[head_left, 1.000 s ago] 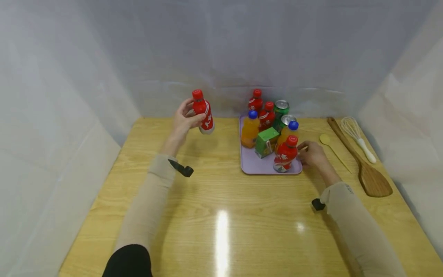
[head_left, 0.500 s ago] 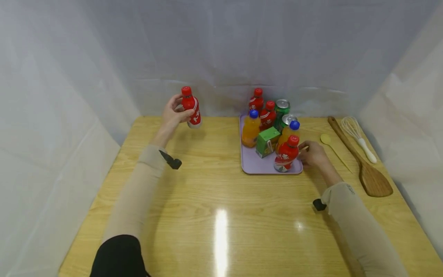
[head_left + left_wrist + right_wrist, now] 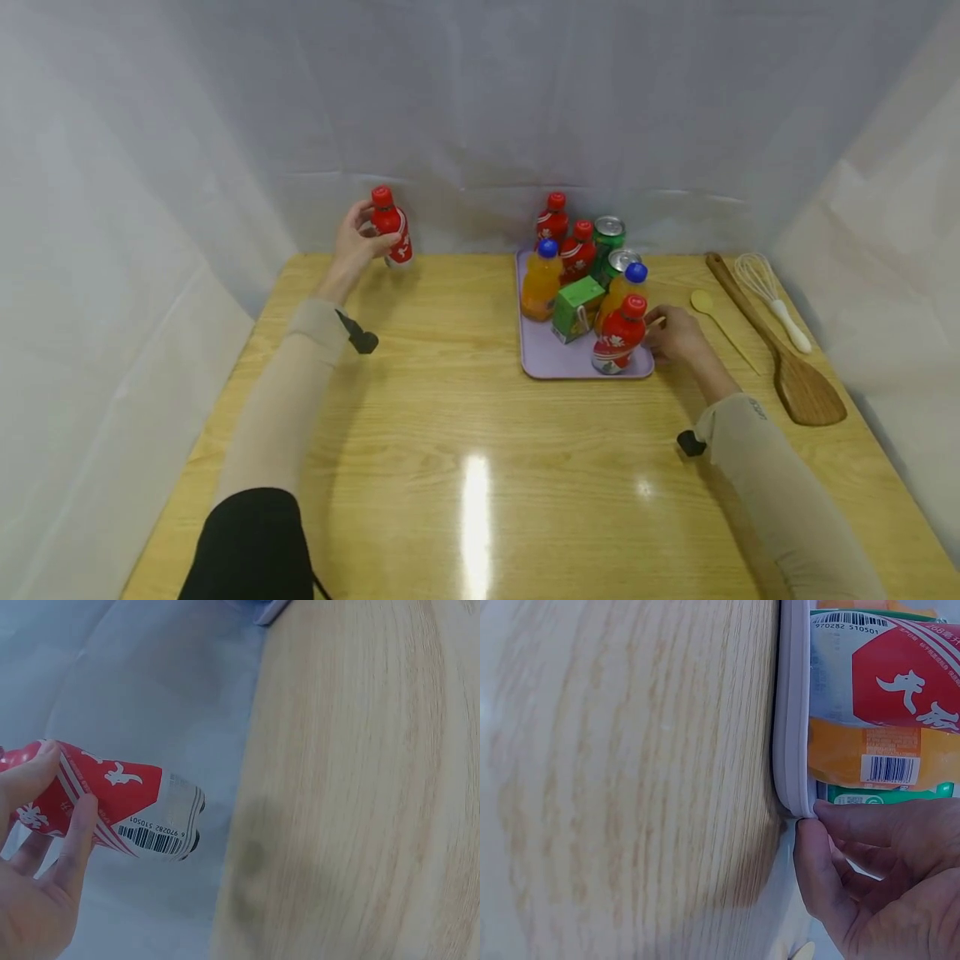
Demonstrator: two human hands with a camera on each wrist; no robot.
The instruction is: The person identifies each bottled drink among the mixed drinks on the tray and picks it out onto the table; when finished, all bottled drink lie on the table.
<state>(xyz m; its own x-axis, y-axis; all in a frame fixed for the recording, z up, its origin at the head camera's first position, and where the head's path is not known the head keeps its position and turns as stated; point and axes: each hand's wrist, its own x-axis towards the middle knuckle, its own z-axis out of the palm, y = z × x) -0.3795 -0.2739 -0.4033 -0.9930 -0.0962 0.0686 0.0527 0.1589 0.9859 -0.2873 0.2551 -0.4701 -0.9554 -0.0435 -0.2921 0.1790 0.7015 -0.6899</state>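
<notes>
Left hand (image 3: 354, 246) wrapped round red bottle (image 3: 391, 226), upper left, lifted off table; right hand (image 3: 677, 333) fingers curled, steadying tray (image 3: 542, 358) edge.

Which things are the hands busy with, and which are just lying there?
In use:
left hand holding a red bottle
right hand at the purple tray of drinks

Lying about:
wooden spatula
whisk
yellow spoon
</notes>
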